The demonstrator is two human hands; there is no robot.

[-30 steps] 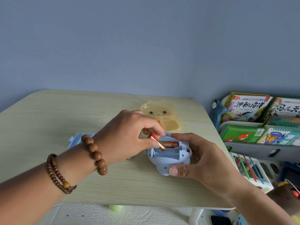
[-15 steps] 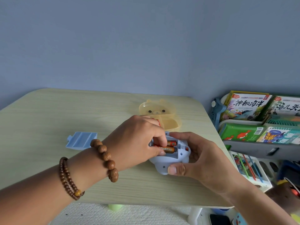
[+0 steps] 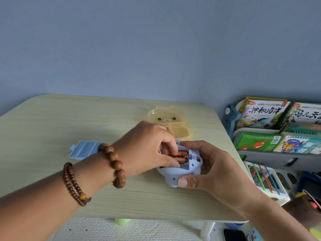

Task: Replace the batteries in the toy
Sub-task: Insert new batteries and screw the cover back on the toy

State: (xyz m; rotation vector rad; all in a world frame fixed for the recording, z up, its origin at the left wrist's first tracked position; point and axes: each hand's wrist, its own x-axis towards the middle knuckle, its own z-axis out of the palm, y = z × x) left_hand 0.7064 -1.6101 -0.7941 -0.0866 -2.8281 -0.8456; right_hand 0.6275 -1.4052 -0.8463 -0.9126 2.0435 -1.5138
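Note:
A pale blue toy (image 3: 174, 176) lies belly-up on the wooden table (image 3: 52, 122), its battery bay open. Two orange batteries (image 3: 181, 156) lie side by side in the bay. My right hand (image 3: 215, 169) grips the toy from the right, thumb on its near edge. My left hand (image 3: 147, 148) reaches in from the left, thumb and fingers pressing on the nearer battery. The blue battery cover (image 3: 83, 149) lies flat on the table to the left, apart from the toy.
A yellow translucent bear-shaped box (image 3: 173, 122) stands open just behind the toy, with what looks like another battery at its near edge. To the right of the table, a rack holds picture books (image 3: 264, 115) and a white bin of coloured sticks (image 3: 265, 180).
My left hand brought a battery down from a tilted hold into the bay beside the first one, and now presses it flat. My right hand has kept its hold on the toy.

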